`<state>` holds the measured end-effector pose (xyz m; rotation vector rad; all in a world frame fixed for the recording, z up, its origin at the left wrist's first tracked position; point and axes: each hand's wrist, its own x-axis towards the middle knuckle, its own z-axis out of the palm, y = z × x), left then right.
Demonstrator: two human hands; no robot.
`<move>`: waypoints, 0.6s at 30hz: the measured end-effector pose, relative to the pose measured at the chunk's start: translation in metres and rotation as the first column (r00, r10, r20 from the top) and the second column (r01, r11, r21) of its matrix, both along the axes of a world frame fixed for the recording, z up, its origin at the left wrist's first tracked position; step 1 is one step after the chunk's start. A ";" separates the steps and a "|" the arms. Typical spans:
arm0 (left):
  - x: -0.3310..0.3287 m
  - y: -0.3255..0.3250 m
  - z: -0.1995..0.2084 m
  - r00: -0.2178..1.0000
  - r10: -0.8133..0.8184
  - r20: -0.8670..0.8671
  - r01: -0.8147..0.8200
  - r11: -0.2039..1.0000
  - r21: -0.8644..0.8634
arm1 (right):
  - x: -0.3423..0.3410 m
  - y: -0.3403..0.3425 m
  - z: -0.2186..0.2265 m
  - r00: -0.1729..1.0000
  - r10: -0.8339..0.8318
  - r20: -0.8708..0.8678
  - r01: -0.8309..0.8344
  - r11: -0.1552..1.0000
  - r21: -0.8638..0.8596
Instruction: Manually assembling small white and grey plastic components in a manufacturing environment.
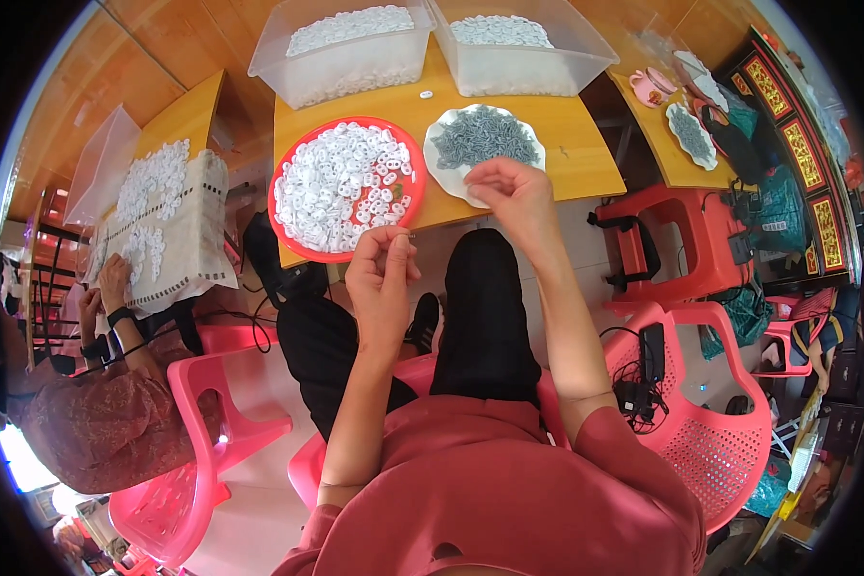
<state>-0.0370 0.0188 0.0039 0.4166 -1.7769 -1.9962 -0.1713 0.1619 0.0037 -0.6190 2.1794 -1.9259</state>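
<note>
My left hand [382, 274] is closed in a pinch at the near edge of a round red tray [418, 199]. A tiny bit shows at its fingertips, too small to name. Small white oval plastic pieces with holes [341, 178] are heaped in that tray. Over the near rim of a white scalloped plate [448, 182], my right hand [514, 195] has thumb and fingertips together; whatever they may hold is too small to make out. Many small grey pieces [480, 134] lie piled on the plate.
Two clear plastic bins [341, 72] [523, 82] of white pieces stand at the table's back. A co-worker [115, 413] handles white pieces at a cloth-covered table on the left. Pink chairs [701, 413] flank me. A second plate [691, 136] with grey pieces is at right.
</note>
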 end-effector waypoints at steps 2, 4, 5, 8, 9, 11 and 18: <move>0.000 0.000 -0.005 1.000 -0.020 -0.003 0.020 0.995 0.099 | -0.017 0.005 -0.020 0.975 -0.213 -0.060 0.212 0.977 -0.025; 0.002 0.001 -0.007 0.999 -0.038 0.018 0.035 0.987 0.158 | -0.028 0.009 -0.034 0.961 -0.268 -0.074 0.268 0.963 -0.009; 0.002 0.000 -0.009 0.999 -0.036 0.020 0.032 0.987 0.157 | -0.031 0.010 -0.038 0.957 -0.285 -0.047 0.282 0.958 -0.060; 0.004 -0.001 -0.013 0.999 -0.040 0.035 0.033 0.981 0.192 | -0.035 0.011 -0.043 0.941 -0.332 -0.063 0.327 0.942 -0.072; 0.004 -0.001 -0.014 0.999 -0.036 0.040 0.027 0.979 0.202 | -0.036 0.011 -0.042 0.925 -0.364 -0.111 0.363 0.931 -0.034; 0.005 0.000 -0.014 0.998 -0.030 0.047 0.019 0.977 0.213 | -0.037 0.012 -0.038 0.911 -0.371 -0.181 0.371 0.928 -0.035; 0.009 -0.006 -0.005 0.993 -0.094 0.069 0.059 0.917 0.394 | 0.006 -0.004 0.015 0.953 0.069 -0.294 -0.026 0.989 0.148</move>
